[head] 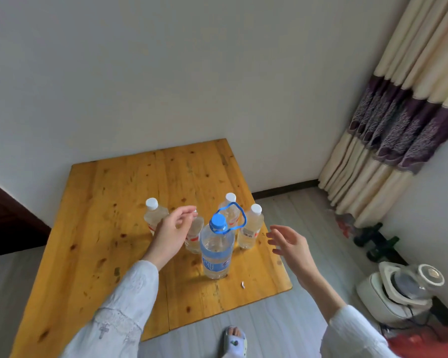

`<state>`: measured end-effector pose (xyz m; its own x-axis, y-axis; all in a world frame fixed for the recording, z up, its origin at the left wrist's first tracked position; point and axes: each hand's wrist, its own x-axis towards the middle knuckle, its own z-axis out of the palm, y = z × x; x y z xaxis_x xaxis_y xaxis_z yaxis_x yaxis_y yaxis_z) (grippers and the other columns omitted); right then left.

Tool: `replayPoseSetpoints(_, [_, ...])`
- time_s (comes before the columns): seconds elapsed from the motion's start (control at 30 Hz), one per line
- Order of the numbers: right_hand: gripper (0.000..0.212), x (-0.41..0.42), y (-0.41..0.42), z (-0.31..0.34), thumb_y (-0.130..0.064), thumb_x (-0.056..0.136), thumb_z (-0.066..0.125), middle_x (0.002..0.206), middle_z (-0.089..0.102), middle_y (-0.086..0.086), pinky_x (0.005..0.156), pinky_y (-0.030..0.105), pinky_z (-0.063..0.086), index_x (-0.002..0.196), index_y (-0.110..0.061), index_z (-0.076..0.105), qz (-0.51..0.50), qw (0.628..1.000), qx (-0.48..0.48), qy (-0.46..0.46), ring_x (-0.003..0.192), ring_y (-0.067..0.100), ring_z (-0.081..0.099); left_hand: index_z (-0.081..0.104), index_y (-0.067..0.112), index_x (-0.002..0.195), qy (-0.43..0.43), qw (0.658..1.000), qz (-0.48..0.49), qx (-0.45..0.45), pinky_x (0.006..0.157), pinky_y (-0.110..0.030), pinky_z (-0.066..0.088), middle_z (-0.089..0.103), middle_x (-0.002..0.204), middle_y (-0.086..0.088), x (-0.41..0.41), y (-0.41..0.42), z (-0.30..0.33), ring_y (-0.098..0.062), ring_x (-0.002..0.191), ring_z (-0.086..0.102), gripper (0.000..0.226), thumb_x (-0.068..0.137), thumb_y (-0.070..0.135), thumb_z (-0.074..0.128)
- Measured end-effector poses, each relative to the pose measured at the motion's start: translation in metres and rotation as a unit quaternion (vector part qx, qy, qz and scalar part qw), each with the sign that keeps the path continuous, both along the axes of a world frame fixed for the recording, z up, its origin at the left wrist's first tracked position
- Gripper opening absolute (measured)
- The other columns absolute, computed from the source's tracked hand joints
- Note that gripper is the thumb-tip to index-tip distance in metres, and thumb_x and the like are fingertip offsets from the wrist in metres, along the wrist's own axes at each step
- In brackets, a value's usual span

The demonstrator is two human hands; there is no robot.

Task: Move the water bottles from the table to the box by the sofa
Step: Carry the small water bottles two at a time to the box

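Several water bottles stand on a yellow wooden table. The biggest bottle is nearest me, with a blue cap, blue label and a blue carry loop. Around it stand small white-capped bottles: one at far left, one at the back, one at right, and one partly hidden behind my left hand. My left hand hovers over that hidden bottle, fingers loosely curled, holding nothing. My right hand is open to the right of the big bottle, touching nothing. No box or sofa is in view.
A white wall backs the table. A cream and purple curtain hangs at right. Dark dumbbells and a white appliance sit on the grey floor at right. My slippered foot is by the table's near edge. A small white scrap lies on the table.
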<state>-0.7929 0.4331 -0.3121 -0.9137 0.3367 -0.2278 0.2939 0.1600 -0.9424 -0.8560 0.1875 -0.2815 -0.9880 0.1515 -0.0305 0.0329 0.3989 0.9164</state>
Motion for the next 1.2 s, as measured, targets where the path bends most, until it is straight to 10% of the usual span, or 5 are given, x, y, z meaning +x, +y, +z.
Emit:
replayPoseSetpoints(0.43, [0.053, -0.104, 0.017, -0.071, -0.035, 0.082, 0.063, 0.131, 0.049, 0.002, 0.096, 0.028, 0.038, 0.129, -0.017, 0.046, 0.126, 0.967, 0.219, -0.038, 0.119, 0.021, 0.046, 0.034, 0.022, 0.138, -0.116, 0.948, -0.196, -0.224, 0.111, -0.036, 0.031, 0.043, 0.142, 0.001, -0.149, 0.069, -0.066, -0.016, 0.131, 0.038, 0.061, 0.083, 0.023, 0.062])
replayPoseSetpoints(0.7, [0.044, -0.116, 0.015, -0.082, -0.043, 0.084, 0.053, 0.127, 0.05, -0.003, 0.096, 0.024, 0.04, 0.121, -0.02, 0.05, 0.128, 0.973, 0.192, 0.004, 0.111, 0.004, 0.041, 0.05, 0.022, 0.119, -0.054, 0.939, -0.229, -0.252, 0.093, -0.031, 0.044, 0.055, 0.123, 0.006, -0.159, 0.084, -0.085, -0.017, 0.112, 0.051, 0.042, 0.08, 0.029, 0.065])
replayPoseSetpoints(1.2, [0.021, -0.051, 0.026, 0.007, -0.027, 0.087, 0.057, 0.103, 0.059, -0.002, 0.08, 0.028, 0.043, 0.105, -0.018, 0.055, -0.179, 0.963, 0.179, 0.098, 0.093, 0.015, 0.053, 0.05, 0.015, 0.116, 0.154, 0.938, -0.295, -0.1, 0.091, -0.042, 0.048, 0.057, 0.115, -0.006, -0.16, 0.125, 0.008, -0.021, 0.105, 0.055, 0.035, 0.086, 0.03, 0.058])
